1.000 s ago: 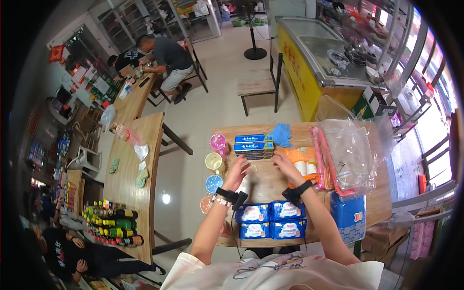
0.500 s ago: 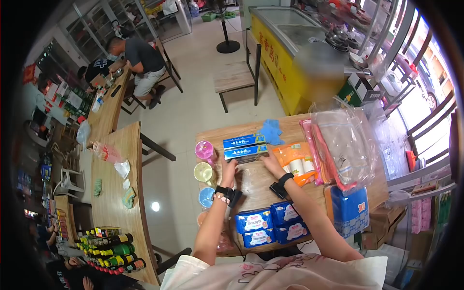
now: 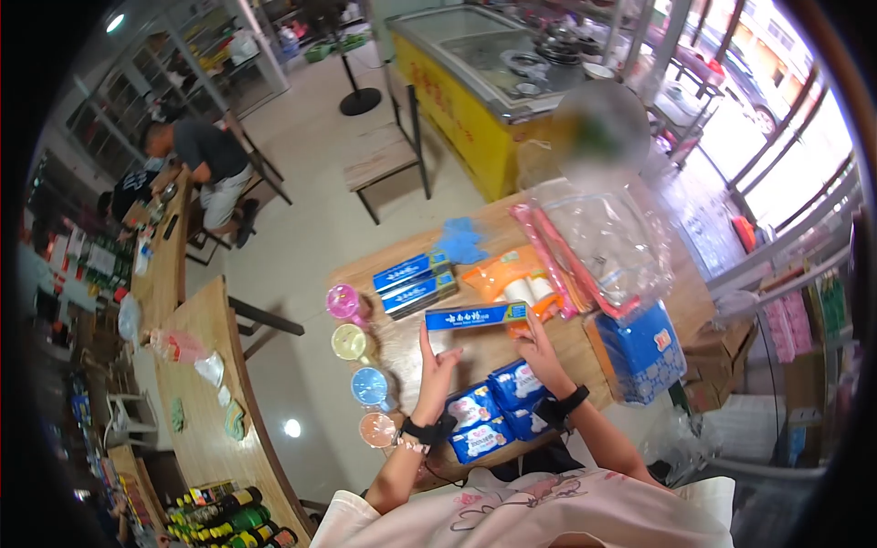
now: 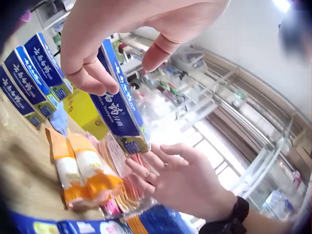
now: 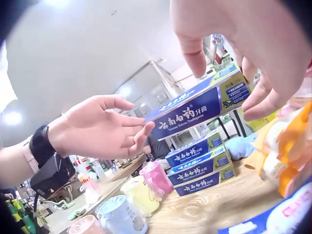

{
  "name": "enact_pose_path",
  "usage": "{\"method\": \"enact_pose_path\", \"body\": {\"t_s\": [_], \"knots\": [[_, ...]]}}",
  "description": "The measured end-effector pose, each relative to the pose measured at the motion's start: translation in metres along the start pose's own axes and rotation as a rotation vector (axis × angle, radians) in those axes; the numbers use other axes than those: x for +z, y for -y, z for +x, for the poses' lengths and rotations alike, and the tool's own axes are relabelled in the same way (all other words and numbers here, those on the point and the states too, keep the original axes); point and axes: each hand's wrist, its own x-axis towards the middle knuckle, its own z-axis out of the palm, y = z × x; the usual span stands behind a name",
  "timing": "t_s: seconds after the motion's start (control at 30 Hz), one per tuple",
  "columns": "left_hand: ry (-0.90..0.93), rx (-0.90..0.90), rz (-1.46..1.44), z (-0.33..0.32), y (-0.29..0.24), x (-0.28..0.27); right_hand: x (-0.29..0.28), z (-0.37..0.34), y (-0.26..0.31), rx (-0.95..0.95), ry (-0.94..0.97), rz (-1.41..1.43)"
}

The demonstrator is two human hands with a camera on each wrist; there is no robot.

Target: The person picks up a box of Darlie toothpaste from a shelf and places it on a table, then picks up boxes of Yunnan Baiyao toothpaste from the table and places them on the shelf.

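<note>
A blue toothpaste box (image 3: 477, 316) is raised above the table between my two hands. The straight fingers of my left hand (image 3: 437, 376) press its left end, thumb apart from it. At the opposite end, my right hand (image 3: 541, 358) presses with extended fingers; in the right wrist view its thumb is near the top edge. More toothpaste boxes (image 5: 197, 168) are stacked behind on the wooden table (image 3: 416, 342). Close below the hands lie several blue-and-white soft packs (image 3: 477, 438).
Along the left edge stand several cups, among them a pink cup (image 3: 343, 303) and a blue cup (image 3: 373, 387). A blue cloth (image 3: 459, 239) and an orange-and-white package (image 3: 512, 274) lie farther back. To the right are a clear plastic bag (image 3: 607, 239) and a large blue package (image 3: 639, 352).
Both hands have reached the toothpaste stack, lifted one box off it and brought that box toward the body. The head view has turned to the right.
</note>
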Motion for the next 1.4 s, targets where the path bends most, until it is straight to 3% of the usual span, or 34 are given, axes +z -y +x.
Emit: {"method": "enact_pose_path", "body": {"t_s": [0.1,0.23,0.33,0.63,0.83,1.07,1.4], "knots": [[0.135,-0.034,-0.025,-0.037,0.014,0.035,-0.026,-0.059,0.073,0.166,-0.007,0.061],[0.331,-0.171,0.018,-0.085,0.005,0.076,-0.077,-0.124,0.105,0.137,-0.042,0.113],[0.429,-0.08,0.041,-0.11,0.011,0.107,-0.105,-0.162,0.122,0.007,-0.135,0.117],[0.667,-0.213,0.213,-0.187,0.032,0.22,-0.196,-0.309,0.122,-0.079,-0.434,0.113],[0.938,-0.135,0.277,-0.226,0.056,0.305,-0.243,-0.422,0.122,-0.137,-0.682,0.089],[1.192,-0.104,0.343,-0.277,0.078,0.381,-0.27,-0.525,0.126,-0.198,-0.919,0.059],[1.353,-0.135,0.361,-0.334,0.108,0.45,-0.281,-0.619,0.11,-0.22,-1.149,-0.003]]}}
